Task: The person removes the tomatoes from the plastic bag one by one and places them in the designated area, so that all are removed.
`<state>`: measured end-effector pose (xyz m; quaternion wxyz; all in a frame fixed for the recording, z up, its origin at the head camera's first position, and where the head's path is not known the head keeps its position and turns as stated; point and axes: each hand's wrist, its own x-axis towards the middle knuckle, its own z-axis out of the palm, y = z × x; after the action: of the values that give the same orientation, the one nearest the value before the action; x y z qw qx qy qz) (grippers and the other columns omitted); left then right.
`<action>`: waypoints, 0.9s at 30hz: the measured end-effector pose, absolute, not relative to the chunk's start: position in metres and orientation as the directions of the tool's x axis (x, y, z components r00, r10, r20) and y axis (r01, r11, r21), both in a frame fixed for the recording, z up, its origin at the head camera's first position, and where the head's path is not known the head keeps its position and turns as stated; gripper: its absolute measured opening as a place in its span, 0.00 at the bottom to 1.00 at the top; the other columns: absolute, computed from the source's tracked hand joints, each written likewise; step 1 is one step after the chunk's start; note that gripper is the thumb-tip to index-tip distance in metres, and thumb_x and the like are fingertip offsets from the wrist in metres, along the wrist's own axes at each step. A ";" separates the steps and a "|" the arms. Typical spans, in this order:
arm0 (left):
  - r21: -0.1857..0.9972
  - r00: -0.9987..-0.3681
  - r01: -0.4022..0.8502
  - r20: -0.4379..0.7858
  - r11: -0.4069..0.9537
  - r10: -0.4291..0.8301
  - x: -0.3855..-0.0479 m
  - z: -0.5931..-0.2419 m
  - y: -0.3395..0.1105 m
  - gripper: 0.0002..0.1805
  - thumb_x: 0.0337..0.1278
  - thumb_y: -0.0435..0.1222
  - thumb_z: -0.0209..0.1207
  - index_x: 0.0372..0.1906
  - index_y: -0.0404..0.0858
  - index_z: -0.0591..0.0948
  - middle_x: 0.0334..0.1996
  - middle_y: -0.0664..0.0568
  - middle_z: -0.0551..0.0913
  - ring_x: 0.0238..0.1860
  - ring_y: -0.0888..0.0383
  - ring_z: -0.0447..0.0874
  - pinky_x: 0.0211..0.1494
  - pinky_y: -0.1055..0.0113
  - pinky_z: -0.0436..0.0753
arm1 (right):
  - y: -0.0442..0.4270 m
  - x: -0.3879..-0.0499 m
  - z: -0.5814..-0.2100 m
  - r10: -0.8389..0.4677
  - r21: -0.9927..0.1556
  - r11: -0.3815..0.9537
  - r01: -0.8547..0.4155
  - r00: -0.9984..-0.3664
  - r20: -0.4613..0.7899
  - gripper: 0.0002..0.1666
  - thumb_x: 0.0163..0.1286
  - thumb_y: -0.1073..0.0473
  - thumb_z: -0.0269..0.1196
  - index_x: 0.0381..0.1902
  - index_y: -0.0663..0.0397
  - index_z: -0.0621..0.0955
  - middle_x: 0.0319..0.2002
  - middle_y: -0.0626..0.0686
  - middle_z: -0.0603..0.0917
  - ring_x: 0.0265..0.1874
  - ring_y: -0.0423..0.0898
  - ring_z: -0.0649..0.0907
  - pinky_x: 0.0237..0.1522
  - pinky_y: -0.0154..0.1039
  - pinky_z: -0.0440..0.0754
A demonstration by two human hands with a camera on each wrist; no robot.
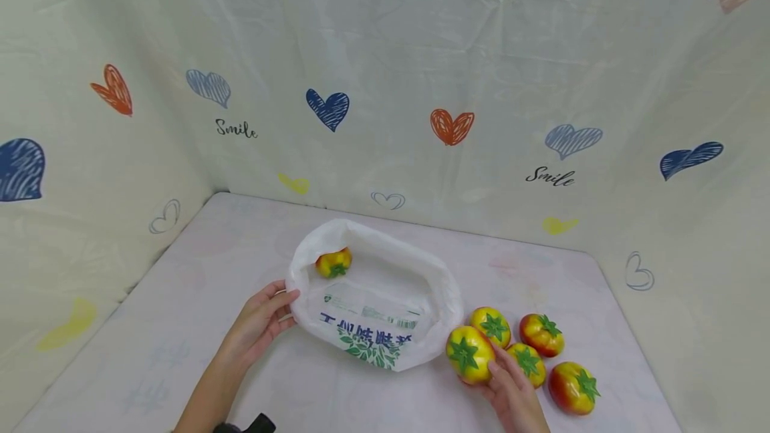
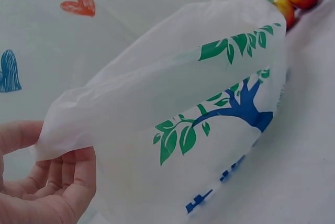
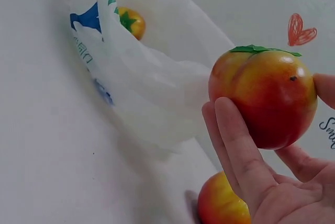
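Observation:
A white plastic bag (image 1: 445, 286) with green leaf print and blue lettering lies with its mouth spread wide. One red-and-yellow tomato (image 1: 334, 263) with a green leafy top sits inside, toward the left. At the bag's left rim, my left hand (image 1: 259, 326) pinches the plastic between thumb and fingers, as the left wrist view (image 2: 57, 182) also shows. My right hand (image 1: 511, 386) holds another tomato (image 1: 469, 355) just outside the bag's right edge. In the right wrist view this held tomato (image 3: 267, 98) is between thumb and fingers, raised above the table.
Several more tomatoes (image 1: 573, 387) stand grouped on the table right of the bag, partly behind the right hand. The pale table (image 1: 228, 246) meets a hanging cloth (image 1: 373, 39) printed with hearts at the back and sides. A black object (image 1: 259, 423) shows at the bottom edge.

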<state>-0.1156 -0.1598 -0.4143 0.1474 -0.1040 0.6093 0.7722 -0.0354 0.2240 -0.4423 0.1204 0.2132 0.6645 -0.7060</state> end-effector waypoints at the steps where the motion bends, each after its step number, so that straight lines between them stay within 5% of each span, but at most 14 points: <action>1: 0.910 -0.935 -0.355 -0.341 -0.214 0.101 -0.116 -0.414 -0.160 0.24 0.64 0.40 0.53 0.60 0.34 0.64 0.43 0.57 0.77 0.41 0.60 0.78 0.48 0.69 0.82 | 0.225 -0.035 -0.443 0.122 -0.878 -0.101 0.469 -0.870 -0.479 0.42 0.71 0.44 0.50 0.72 0.59 0.48 0.70 0.65 0.52 0.48 0.43 0.78 0.54 0.46 0.78; 10: 0.913 -0.936 -0.352 -0.338 -0.208 0.099 -0.117 -0.414 -0.160 0.24 0.64 0.40 0.53 0.60 0.34 0.64 0.43 0.57 0.77 0.42 0.60 0.78 0.48 0.69 0.82 | 0.228 -0.035 -0.457 0.168 -0.822 -0.205 0.531 -0.809 -0.564 0.59 0.60 0.33 0.57 0.72 0.64 0.44 0.69 0.71 0.50 0.44 0.44 0.80 0.50 0.47 0.80; 18: 0.912 -0.933 -0.359 -0.350 -0.199 0.082 -0.117 -0.414 -0.159 0.26 0.63 0.41 0.54 0.61 0.35 0.63 0.45 0.56 0.77 0.42 0.60 0.79 0.49 0.68 0.82 | 0.226 -0.035 -0.472 0.227 -0.801 -0.169 0.575 -0.768 -0.599 0.64 0.57 0.30 0.58 0.69 0.71 0.45 0.60 0.75 0.61 0.34 0.47 0.85 0.43 0.47 0.83; 23: 0.911 -0.933 -0.359 -0.350 -0.202 0.082 -0.117 -0.415 -0.159 0.25 0.63 0.40 0.54 0.60 0.35 0.63 0.45 0.56 0.77 0.43 0.59 0.78 0.49 0.67 0.82 | 0.227 -0.033 -0.475 0.241 -0.808 -0.088 0.583 -0.775 -0.585 0.62 0.57 0.31 0.57 0.68 0.73 0.49 0.44 0.67 0.78 0.32 0.51 0.85 0.40 0.46 0.84; 27: 0.913 -0.936 -0.353 -0.342 -0.207 0.086 -0.117 -0.415 -0.160 0.24 0.64 0.40 0.54 0.60 0.34 0.64 0.44 0.56 0.77 0.43 0.59 0.78 0.49 0.68 0.82 | 0.226 -0.033 -0.478 0.270 -0.818 0.003 0.575 -0.788 -0.553 0.54 0.62 0.34 0.54 0.66 0.74 0.53 0.39 0.63 0.82 0.31 0.52 0.86 0.37 0.45 0.85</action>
<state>-0.1167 -0.1602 -0.4152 0.1424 -0.1088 0.6134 0.7691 -0.0332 0.2256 -0.4775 0.1194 0.3025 0.6979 -0.6381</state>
